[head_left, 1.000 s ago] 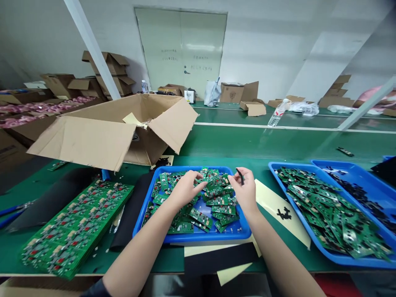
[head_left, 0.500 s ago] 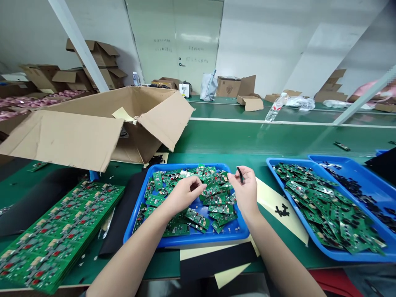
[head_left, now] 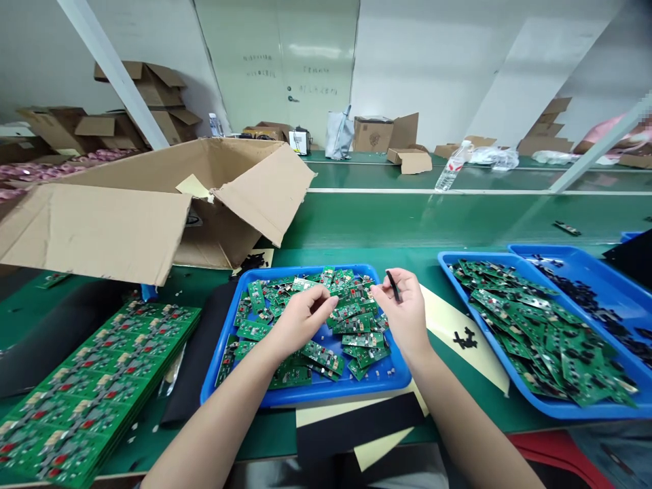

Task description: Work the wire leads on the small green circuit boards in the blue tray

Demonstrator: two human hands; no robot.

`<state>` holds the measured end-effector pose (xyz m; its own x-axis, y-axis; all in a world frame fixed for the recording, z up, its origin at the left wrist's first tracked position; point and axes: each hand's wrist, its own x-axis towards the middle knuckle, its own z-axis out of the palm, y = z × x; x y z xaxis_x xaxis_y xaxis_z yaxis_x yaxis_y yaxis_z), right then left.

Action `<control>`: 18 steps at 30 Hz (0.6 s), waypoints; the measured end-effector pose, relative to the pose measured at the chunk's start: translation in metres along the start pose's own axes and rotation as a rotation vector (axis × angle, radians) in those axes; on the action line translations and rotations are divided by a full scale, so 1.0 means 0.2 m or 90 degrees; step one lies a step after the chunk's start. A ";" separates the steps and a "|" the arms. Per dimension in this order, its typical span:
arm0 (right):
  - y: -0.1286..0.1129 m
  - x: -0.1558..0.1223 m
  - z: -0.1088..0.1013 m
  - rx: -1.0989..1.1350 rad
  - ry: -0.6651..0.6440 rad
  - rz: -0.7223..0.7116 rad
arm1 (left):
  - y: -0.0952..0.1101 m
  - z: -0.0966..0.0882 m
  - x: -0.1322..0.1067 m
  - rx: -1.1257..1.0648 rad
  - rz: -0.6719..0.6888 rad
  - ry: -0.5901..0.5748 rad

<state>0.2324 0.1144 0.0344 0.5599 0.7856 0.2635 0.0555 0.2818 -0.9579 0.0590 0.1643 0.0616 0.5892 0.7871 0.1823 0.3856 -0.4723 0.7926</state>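
Over a blue tray [head_left: 356, 392] of small green circuit boards [head_left: 320, 354], both of my hands are held a short way apart. My left hand [head_left: 305, 318] is closed, thumb against the curled fingers; whatever is in it, if anything, is hidden. My right hand [head_left: 407, 312], at the tray's right side, pinches a short thin black strip [head_left: 392, 286] that stands up from the fingers. Below the tray, a wide black sheet [head_left: 361, 424] lies on pale yellow backing paper [head_left: 379, 451]. Small black pieces [head_left: 464, 338] sit on another yellow sheet [head_left: 476, 360] to the right.
Stacked board panels [head_left: 102, 380] lie at the left, beside a black roll-like piece [head_left: 196, 367]. An open cardboard box [head_left: 96, 227] stands behind them. On the right are a blue tray of boards [head_left: 550, 333] and another blue tray [head_left: 595, 285] with black pieces. A bottle [head_left: 453, 166] stands farther back.
The view has shifted slightly. My right hand has turned a little, so more of the black strip shows. The left hand stays almost in place over the tray.
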 end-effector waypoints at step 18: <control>0.04 -0.08 0.01 -0.038 -0.072 -0.052 | 0.00 0.02 -0.01 0.041 0.007 0.138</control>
<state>0.2218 0.1045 0.0227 0.4543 0.8194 0.3495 0.1487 0.3171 -0.9367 0.0615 0.1614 0.0587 0.4305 0.8451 0.3169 0.4282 -0.5003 0.7526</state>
